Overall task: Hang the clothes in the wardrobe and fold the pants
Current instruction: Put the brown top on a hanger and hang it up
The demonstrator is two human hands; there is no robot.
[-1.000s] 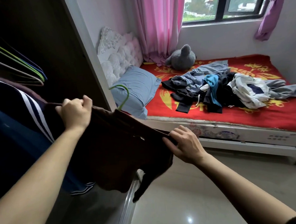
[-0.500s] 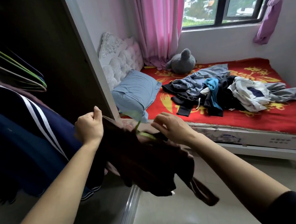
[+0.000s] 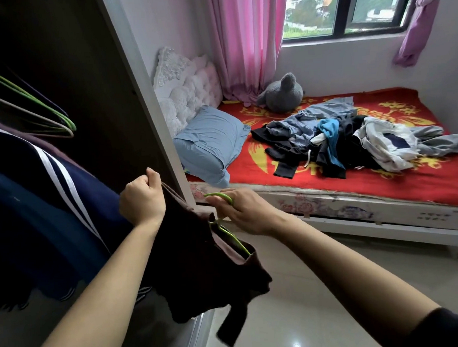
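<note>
While left hand (image 3: 142,202) is gripping shirt (image 3: 199,269), right hand (image 3: 245,212) is holding hanger (image 3: 233,240).
Wardrobe (image 3: 96,87) is holding one striped jacket (image 3: 36,190).

— That shirt (image 3: 191,269), is it cloth?
— Soft, matt brown cloth, pale pink inside the collar. The hanger (image 3: 220,195) in it is smooth and green, plastic-coated by its look.
— And the floor (image 3: 323,288)?
— Glossy pale tile, with a spot of light shining in it. The wardrobe (image 3: 87,74) side is dark matt wood grain, the headboard (image 3: 187,87) is white tufted padding, and the toy (image 3: 282,93) is fuzzy grey plush.
</note>
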